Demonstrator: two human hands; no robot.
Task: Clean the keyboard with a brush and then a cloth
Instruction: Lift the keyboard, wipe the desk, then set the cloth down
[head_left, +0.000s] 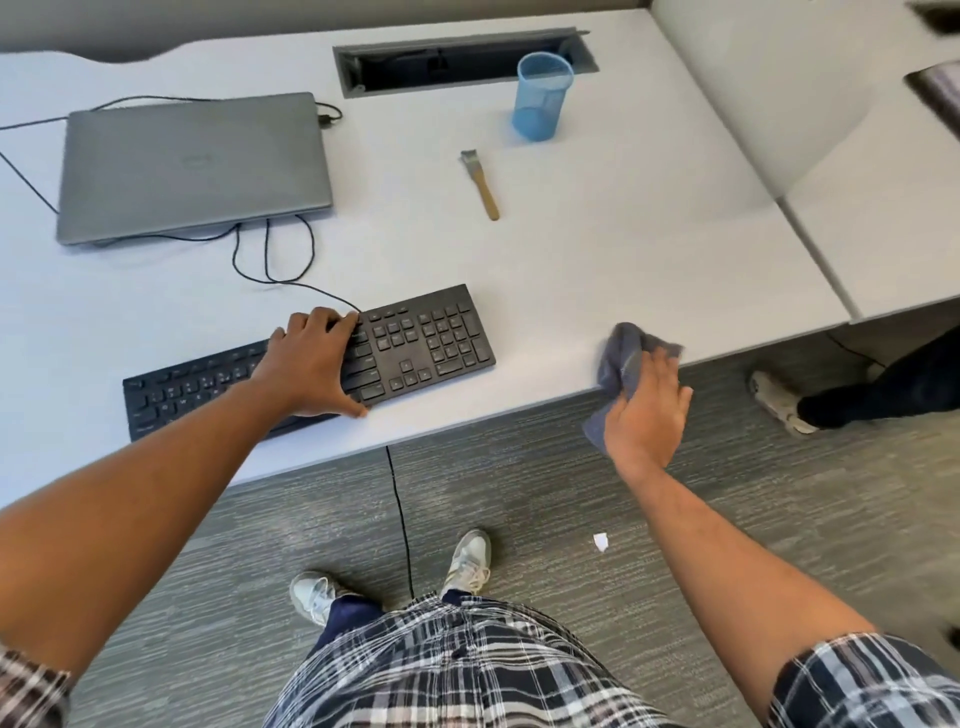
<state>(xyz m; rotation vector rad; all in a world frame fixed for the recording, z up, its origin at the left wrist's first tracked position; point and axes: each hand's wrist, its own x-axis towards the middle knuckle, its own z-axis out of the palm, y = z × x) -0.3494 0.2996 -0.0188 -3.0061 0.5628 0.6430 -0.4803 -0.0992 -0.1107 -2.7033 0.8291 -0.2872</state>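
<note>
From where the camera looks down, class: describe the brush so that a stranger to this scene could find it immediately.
Start at the white desk and find the blue mesh cup standing near its far edge. Just in front of that cup, slightly left, lies the small wooden-handled brush, flat on the desk with its pale bristles pointing away. It is the only wooden item, lying apart from everything else.

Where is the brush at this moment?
In the head view the brush lies untouched on the desk, beyond the keyboard, just in front of the blue cup.
</note>
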